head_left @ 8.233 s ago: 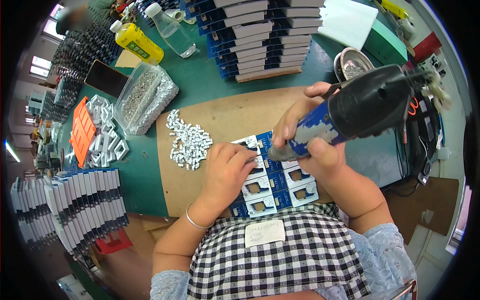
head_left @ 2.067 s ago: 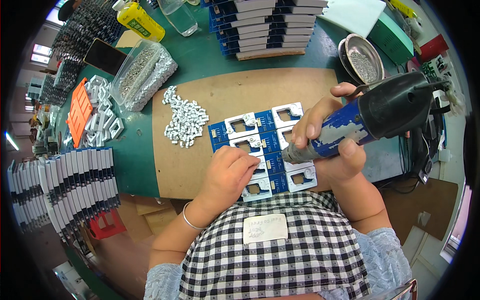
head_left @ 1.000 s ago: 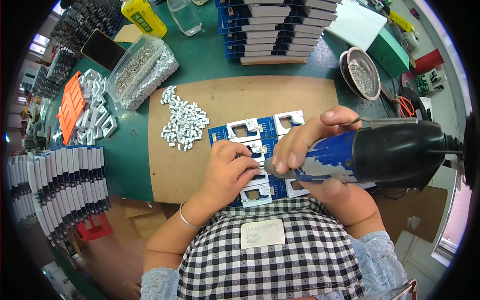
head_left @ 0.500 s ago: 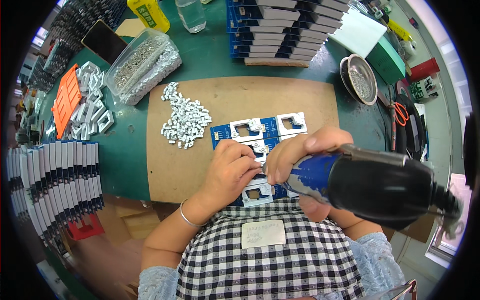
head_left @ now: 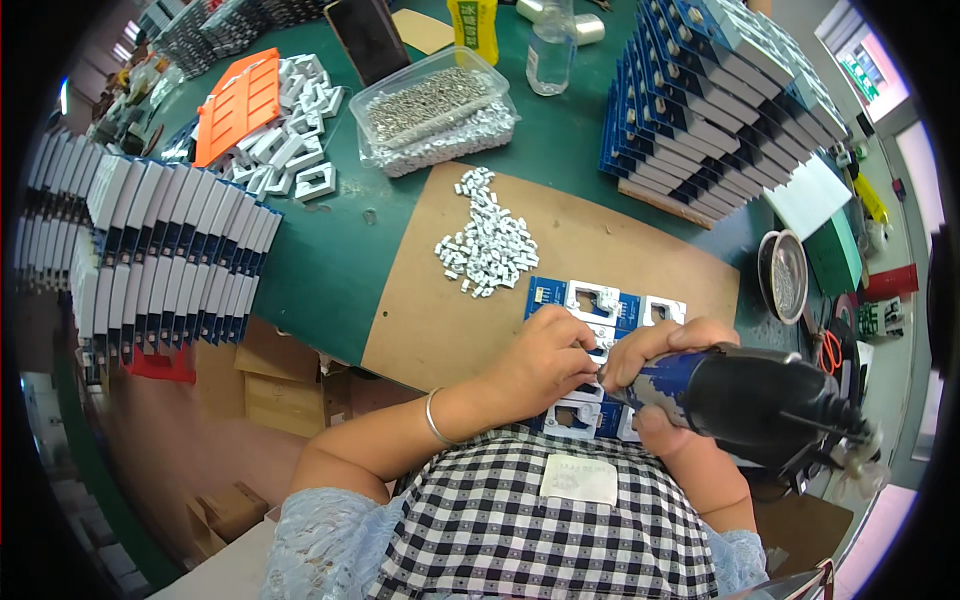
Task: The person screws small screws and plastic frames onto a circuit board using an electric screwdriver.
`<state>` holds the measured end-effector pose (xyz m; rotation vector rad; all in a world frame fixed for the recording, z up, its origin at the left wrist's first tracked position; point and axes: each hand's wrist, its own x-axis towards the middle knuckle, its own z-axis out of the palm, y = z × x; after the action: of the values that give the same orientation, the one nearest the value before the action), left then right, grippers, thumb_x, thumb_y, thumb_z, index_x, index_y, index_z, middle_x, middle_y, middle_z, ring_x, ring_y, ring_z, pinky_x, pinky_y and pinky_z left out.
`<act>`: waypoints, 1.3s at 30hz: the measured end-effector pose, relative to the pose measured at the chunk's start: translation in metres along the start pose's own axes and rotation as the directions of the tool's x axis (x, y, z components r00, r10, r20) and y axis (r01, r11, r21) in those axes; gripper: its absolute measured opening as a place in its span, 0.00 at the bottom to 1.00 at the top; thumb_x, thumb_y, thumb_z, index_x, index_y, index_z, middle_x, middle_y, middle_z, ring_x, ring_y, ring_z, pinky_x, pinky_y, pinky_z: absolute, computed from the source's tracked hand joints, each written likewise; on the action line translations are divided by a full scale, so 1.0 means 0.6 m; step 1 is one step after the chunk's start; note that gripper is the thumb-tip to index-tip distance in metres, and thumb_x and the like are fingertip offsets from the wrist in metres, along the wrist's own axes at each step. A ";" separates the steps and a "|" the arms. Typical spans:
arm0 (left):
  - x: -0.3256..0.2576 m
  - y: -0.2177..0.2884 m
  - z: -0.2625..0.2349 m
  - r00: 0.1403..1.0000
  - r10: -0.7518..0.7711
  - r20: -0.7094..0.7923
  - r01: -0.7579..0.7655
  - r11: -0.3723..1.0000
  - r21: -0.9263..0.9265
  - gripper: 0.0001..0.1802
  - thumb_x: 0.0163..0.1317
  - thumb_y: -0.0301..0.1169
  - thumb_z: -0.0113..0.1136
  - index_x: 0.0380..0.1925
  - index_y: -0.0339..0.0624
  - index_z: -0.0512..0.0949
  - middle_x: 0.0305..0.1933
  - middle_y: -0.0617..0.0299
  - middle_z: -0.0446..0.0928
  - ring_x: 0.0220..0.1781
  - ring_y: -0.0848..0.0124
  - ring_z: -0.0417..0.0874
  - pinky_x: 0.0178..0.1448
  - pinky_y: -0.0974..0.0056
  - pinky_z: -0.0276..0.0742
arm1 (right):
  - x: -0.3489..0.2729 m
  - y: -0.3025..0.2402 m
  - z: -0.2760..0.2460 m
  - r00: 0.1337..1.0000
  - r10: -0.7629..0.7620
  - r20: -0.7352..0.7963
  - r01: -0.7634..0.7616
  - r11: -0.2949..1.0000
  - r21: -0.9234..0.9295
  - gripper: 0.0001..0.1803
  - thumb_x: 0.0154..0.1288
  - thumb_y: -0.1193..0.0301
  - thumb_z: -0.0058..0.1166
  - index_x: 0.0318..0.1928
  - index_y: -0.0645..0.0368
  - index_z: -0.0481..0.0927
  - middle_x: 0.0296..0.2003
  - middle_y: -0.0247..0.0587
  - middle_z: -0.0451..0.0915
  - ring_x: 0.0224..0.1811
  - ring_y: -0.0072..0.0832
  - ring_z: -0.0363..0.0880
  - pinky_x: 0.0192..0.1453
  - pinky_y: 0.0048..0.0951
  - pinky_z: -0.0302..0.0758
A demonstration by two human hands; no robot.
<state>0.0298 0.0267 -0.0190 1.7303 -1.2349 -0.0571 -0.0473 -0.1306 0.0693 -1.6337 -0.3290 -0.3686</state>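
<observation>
My right hand [head_left: 655,375] is wrapped round a blue and black power screwdriver [head_left: 770,400]. It lies nearly level, with its nose pointing left over the blue circuit boards [head_left: 543,292]. At the tool's tip, the thumb and fingers of my left hand [head_left: 548,365] are pinched together; whatever they hold is too small and hidden to make out. White plastic frames [head_left: 575,418] with square openings sit on the boards, some with small white pieces on them. Both hands cover the middle of the boards, so the screwdriver's bit does not show clearly.
A pile of small white clips [head_left: 490,245] lies on the brown work board [head_left: 420,300]. Beyond stand a clear tub of screws [head_left: 430,105], a bottle [head_left: 550,60] and stacked boards [head_left: 700,110]. More stacks [head_left: 170,250] flank the left, and a metal bowl [head_left: 788,278] the right.
The whole view has turned and shifted, so the table's things appear elsewhere in the picture. Both hands keep their place at the boards, the right one still gripping the power screwdriver.
</observation>
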 end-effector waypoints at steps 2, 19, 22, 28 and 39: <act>0.002 0.004 -0.004 1.000 0.011 0.002 -0.011 1.000 0.009 0.10 0.43 0.24 0.71 0.27 0.41 0.81 0.42 0.61 0.75 0.48 0.58 0.73 0.52 0.59 0.73 | -0.006 0.003 0.007 0.998 -0.008 -0.056 0.014 0.995 0.098 0.32 0.61 0.62 0.67 0.54 0.54 0.58 0.31 0.43 0.77 0.31 0.33 0.80 0.39 0.35 0.80; 0.089 -0.195 -0.233 0.916 -0.384 -0.115 0.398 0.833 0.384 0.13 0.51 0.26 0.70 0.37 0.39 0.78 0.35 0.58 0.78 0.35 0.65 0.80 0.41 0.63 0.76 | -0.035 0.024 -0.048 0.915 -0.003 -0.403 0.172 0.907 0.384 0.37 0.56 0.57 0.66 0.59 0.56 0.59 0.28 0.42 0.75 0.28 0.35 0.79 0.36 0.36 0.78; 0.091 -0.197 -0.234 0.944 -0.325 -0.061 0.315 0.827 0.465 0.10 0.52 0.27 0.69 0.34 0.39 0.80 0.35 0.55 0.79 0.36 0.60 0.81 0.42 0.60 0.76 | -0.048 0.023 -0.049 0.892 0.051 -0.449 0.147 0.907 0.395 0.38 0.56 0.58 0.67 0.59 0.56 0.59 0.28 0.42 0.75 0.28 0.35 0.79 0.37 0.36 0.78; 0.072 -0.194 -0.261 0.927 -0.373 -0.025 0.265 0.606 0.750 0.05 0.54 0.25 0.61 0.32 0.40 0.83 0.34 0.46 0.79 0.38 0.47 0.81 0.42 0.50 0.77 | -0.053 0.019 -0.056 0.900 0.072 -0.431 0.161 0.862 0.480 0.39 0.55 0.61 0.69 0.60 0.58 0.58 0.30 0.45 0.76 0.32 0.35 0.80 0.40 0.37 0.79; 0.043 0.060 -0.041 0.973 -0.033 0.226 -0.028 0.965 0.261 0.12 0.48 0.19 0.68 0.34 0.42 0.82 0.34 0.60 0.79 0.37 0.61 0.79 0.46 0.60 0.72 | -0.078 0.016 -0.084 0.841 0.019 -0.540 0.218 0.902 0.372 0.38 0.57 0.54 0.62 0.61 0.58 0.59 0.27 0.41 0.74 0.27 0.34 0.79 0.36 0.37 0.80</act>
<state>0.0300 0.0233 0.0317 1.9984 -1.4617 -0.1007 -0.0877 -0.1816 0.0447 -1.0308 -0.0587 -0.7621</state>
